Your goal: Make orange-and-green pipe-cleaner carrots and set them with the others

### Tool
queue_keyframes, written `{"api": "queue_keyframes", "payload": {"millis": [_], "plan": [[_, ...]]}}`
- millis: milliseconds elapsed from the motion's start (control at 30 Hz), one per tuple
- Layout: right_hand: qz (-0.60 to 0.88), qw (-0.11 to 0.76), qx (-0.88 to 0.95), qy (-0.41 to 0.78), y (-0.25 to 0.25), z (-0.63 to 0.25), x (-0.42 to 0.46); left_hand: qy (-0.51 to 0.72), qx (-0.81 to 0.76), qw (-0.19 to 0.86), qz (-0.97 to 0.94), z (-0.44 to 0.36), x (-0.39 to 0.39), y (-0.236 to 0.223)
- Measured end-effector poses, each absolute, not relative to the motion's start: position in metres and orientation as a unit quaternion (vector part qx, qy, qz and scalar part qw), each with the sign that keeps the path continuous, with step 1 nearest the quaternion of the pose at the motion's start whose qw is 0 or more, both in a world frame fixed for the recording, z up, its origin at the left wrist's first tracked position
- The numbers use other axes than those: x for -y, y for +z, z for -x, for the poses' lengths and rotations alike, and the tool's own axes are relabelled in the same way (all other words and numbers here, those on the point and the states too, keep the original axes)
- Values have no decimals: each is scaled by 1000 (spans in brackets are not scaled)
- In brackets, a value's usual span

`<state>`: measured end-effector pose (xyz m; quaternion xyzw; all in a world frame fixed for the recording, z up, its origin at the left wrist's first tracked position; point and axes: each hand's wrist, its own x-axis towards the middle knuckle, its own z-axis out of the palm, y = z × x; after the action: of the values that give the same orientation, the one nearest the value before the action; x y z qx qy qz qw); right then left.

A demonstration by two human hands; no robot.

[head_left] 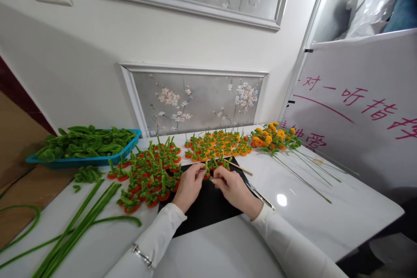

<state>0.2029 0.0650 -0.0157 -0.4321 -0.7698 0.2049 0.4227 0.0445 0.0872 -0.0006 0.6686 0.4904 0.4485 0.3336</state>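
My left hand [190,186] is closed, thumb and fingers pinching a small orange and green pipe-cleaner flower [206,174] over a black mat [208,210]. Beside it my right hand [232,186] has its fingertips pressed together close to the same piece. A bit of green shows at those tips, too small to make out. Left of the hands stand many red-orange pipe-cleaner pieces [153,173] with upright green stems. Behind the mat are rows of yellow-orange pieces [218,141] with green tops and thin wires.
A blue basket [97,160] holds green pipe-cleaner leaves. Long green pipe cleaners [78,226] lie at front left. Scissors [259,193] and a thin wooden stick [239,167] are by my right hand. Long-stemmed orange flowers [270,137] rest at back right, near a handwritten sheet [355,104].
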Motion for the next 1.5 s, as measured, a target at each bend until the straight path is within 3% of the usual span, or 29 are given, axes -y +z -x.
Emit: {"api": "queue_keyframes", "payload": {"millis": [133,333,500,733,967,1200,1500], "plan": [[397,459,725,326,-16,-210,-71,416,-498,438,-622,-36,-57,8],[348,465,707,403,-17,-207,-69,431,-509,520,-534,-19,-35,5],[375,484,730,303,-12,-203,-61,437,-502,471,-579,-17,-40,-3],[382,448,788,181,-11,-198,-55,436,-475,407,-646,-21,-39,-9],[410,431,776,210,-14,-194,-52,425,-462,377,-682,-22,-36,-15],[394,424,799,166,-16,-193,-51,409,-467,350,-702,-22,-32,-17],[396,394,818,140,-13,-195,-48,440,-455,398,-664,-26,-32,-8]]}}
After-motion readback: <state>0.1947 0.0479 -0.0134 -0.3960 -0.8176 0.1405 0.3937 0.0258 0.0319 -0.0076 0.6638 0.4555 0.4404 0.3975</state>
